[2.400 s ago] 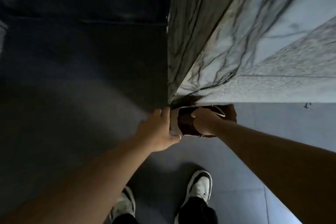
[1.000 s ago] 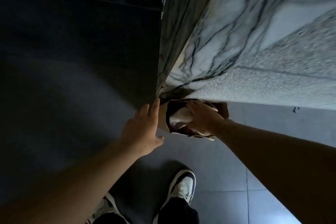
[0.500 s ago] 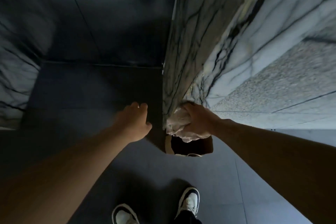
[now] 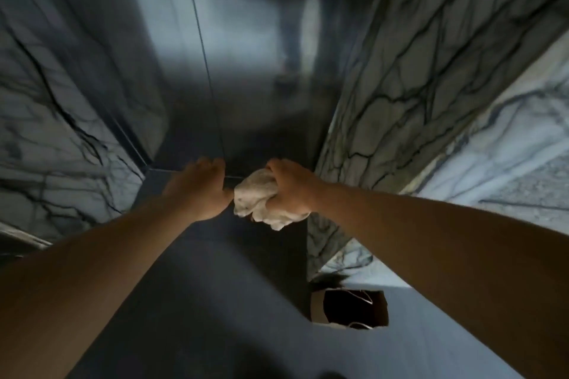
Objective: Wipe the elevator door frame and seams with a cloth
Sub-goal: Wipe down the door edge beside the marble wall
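My right hand (image 4: 292,188) grips a crumpled white cloth (image 4: 257,201), held up in front of the dark metal elevator door (image 4: 246,55). The cloth bunches out to the left and below the fist. My left hand (image 4: 200,188) is just left of it, fingers loosely curled and holding nothing, its fingertips near the vertical centre seam (image 4: 206,64) of the door. The veined marble door frame (image 4: 400,86) rises on the right, close to my right wrist. Whether the cloth touches the door is not clear.
A brown paper bag (image 4: 354,309) stands open on the grey floor at the foot of the right marble frame. More veined marble wall (image 4: 46,132) flanks the door on the left. A blurred reflection shows in the door.
My right hand took the white cloth out of the paper bag and lifted it up to the door. My left hand let go of the bag and rose alongside. The view tilted upward.
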`<act>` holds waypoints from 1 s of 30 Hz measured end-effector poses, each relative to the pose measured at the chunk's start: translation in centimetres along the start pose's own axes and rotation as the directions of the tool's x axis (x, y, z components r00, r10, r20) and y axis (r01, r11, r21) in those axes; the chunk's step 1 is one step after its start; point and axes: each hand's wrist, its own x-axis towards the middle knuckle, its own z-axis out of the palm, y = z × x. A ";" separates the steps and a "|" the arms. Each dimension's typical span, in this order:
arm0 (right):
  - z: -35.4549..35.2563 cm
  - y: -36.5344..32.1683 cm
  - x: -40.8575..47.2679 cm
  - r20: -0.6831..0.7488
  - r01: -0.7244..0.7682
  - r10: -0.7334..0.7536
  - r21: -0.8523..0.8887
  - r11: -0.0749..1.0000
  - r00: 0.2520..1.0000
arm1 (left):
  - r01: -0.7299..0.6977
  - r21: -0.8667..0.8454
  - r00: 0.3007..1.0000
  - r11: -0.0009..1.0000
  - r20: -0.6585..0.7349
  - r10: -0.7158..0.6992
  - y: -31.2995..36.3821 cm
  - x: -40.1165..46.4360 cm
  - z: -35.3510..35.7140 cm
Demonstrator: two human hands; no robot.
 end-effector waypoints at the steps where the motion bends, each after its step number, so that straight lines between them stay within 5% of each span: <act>1: -1.5 -1.4 0.9 -0.013 0.009 -0.009 -0.022 1.000 1.000 | 0.009 -0.002 1.000 1.000 -0.025 -0.009 -0.7 0.0 -1.7; 13: -22.1 -20.1 8.7 -0.271 0.186 -0.212 -0.119 0.975 0.939 | 0.122 0.080 0.943 0.989 -0.320 -0.090 -10.0 -0.2 -27.3; 17: -30.6 -27.1 10.9 -0.374 0.311 -0.341 -0.141 0.940 0.862 | 0.200 0.106 0.887 0.974 -0.442 -0.134 -12.5 -0.3 -37.0; 24: -42.5 -37.2 16.9 -0.505 0.436 -0.340 0.082 0.896 0.794 | 0.329 0.134 0.792 0.935 -0.578 -0.196 -16.2 1.0 -50.9; 26: -45.9 -40.5 19.1 -0.605 0.486 -0.422 -0.065 0.871 0.675 | 0.360 0.171 0.767 0.917 -0.614 -0.186 -17.7 2.0 -54.9; 30: -51.0 -46.1 23.1 -0.658 0.545 -0.482 -0.128 0.828 0.579 | 0.432 0.210 0.700 0.877 -0.692 -0.178 -20.6 4.1 -63.0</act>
